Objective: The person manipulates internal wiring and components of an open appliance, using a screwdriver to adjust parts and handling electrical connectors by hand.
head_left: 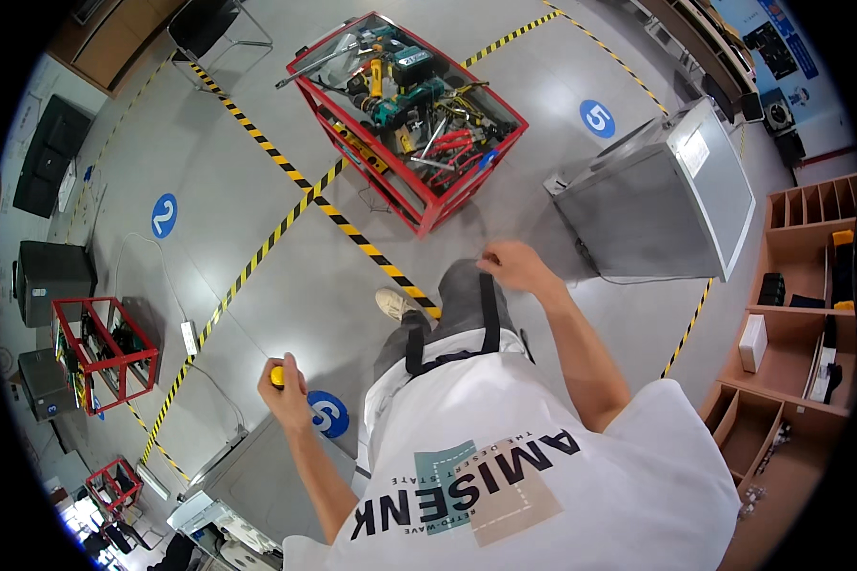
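Note:
My left hand (288,392), out to the left of my body, is closed around a small yellow object (277,377) with a rounded end; most of it is hidden by the fingers. A thin line runs from near that hand up and left across the floor, and I cannot tell whether it joins the object. My right hand (514,265) is in front of my right thigh, fingers curled and pinched together. Whatever it may hold is too small to see. Just below those fingers a black strap (489,309) hangs over my grey trousers. Ahead stands a red tool cart (430,207).
Pliers, drills and other hand tools (419,105) fill the cart's top. A grey box-shaped appliance (638,205) stands at right, another appliance (286,476) at lower left. Wooden shelves (790,357) line the right. A white power strip (189,338) and its cable lie on the floor.

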Action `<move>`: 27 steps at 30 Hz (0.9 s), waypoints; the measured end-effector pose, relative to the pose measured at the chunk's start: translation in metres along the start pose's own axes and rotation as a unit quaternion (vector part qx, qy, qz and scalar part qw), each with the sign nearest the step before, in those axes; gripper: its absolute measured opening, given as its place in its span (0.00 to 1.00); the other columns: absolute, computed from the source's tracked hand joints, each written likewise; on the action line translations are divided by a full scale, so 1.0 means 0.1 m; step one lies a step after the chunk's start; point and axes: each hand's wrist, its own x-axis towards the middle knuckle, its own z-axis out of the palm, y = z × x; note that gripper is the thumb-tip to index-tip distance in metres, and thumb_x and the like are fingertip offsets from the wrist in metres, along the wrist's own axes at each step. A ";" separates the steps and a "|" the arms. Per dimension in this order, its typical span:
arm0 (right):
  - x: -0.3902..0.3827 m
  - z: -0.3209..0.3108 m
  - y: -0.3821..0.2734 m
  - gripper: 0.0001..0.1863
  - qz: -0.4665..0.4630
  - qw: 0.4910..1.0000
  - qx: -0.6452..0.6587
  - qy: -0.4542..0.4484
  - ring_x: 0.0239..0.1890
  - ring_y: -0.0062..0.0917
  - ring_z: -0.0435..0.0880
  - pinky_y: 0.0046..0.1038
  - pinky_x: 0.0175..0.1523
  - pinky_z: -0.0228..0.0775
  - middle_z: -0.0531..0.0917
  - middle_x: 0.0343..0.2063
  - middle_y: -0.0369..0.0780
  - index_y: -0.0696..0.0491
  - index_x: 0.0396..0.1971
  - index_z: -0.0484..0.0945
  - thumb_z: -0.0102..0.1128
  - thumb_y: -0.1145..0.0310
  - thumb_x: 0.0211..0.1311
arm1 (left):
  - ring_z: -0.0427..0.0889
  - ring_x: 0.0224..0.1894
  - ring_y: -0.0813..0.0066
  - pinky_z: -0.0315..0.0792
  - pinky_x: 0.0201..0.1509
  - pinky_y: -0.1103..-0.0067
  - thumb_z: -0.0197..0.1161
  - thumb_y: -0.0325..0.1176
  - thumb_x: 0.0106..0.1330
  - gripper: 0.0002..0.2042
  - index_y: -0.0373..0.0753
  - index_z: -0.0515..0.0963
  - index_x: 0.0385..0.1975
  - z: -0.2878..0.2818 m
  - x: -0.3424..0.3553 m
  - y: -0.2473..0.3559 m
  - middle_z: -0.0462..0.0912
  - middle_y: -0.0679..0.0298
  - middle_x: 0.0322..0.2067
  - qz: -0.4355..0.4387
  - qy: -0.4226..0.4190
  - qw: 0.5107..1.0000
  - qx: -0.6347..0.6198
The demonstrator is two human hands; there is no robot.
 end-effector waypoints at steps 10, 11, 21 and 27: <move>1.99 -0.93 0.97 0.15 0.038 0.996 -0.079 -0.028 0.40 0.42 0.83 0.40 0.43 0.74 0.85 0.33 0.45 0.53 0.35 0.83 0.60 0.56 0.59 | 0.59 0.13 0.89 0.48 0.15 0.86 0.58 0.37 0.70 0.18 0.40 0.66 0.17 0.83 0.24 0.41 0.60 0.74 0.11 -0.027 0.187 0.981 0.031; 2.27 -0.96 1.06 0.15 0.020 0.997 -0.075 -0.028 0.40 0.42 0.83 0.41 0.43 0.74 0.85 0.33 0.45 0.53 0.34 0.83 0.59 0.56 0.59 | 0.59 0.12 0.89 0.48 0.14 0.86 0.58 0.38 0.70 0.18 0.40 0.66 0.17 0.99 0.12 0.51 0.60 0.73 0.11 -0.060 0.216 0.973 0.052; 4.03 -1.47 1.27 0.13 -0.049 0.995 -0.082 0.002 0.41 0.42 0.82 0.42 0.44 0.74 0.84 0.33 0.45 0.52 0.33 0.81 0.58 0.58 0.60 | 0.58 0.11 0.87 0.48 0.14 0.85 0.57 0.39 0.70 0.20 0.43 0.60 0.15 2.25 -0.47 1.16 0.60 0.72 0.10 -0.191 0.339 0.916 0.095; 3.97 -1.31 1.38 0.13 -0.046 0.994 -0.076 -0.059 0.39 0.43 0.83 0.42 0.43 0.74 0.85 0.33 0.45 0.51 0.36 0.82 0.57 0.58 0.61 | 0.57 0.11 0.87 0.47 0.15 0.85 0.55 0.41 0.70 0.20 0.43 0.61 0.16 2.64 -0.50 1.33 0.60 0.72 0.10 -0.212 0.367 0.897 0.123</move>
